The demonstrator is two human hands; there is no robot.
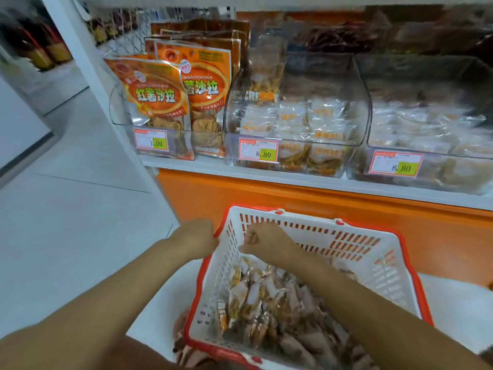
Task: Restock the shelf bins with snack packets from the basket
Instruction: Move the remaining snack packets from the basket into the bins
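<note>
A white basket [368, 265] with a red rim sits tilted in front of me, low in the head view. Several small clear snack packets [269, 300] lie heaped in its near half. My left hand [196, 236] grips the basket's rim at the far left corner, its fingers hidden behind the edge. Inside the basket, above the packets, my right hand [257, 237] is curled into a fist with nothing visible in it. On the shelf above stands a clear middle bin [296, 76] partly filled with similar packets.
Orange sweet-potato bags [157, 102] stand in the left bin. A right bin [426, 76] holds pale packets. Price tags [258, 148] hang on the bin fronts. An orange panel [293, 198] runs under the white shelf edge. Grey floor [66, 209] lies to the left.
</note>
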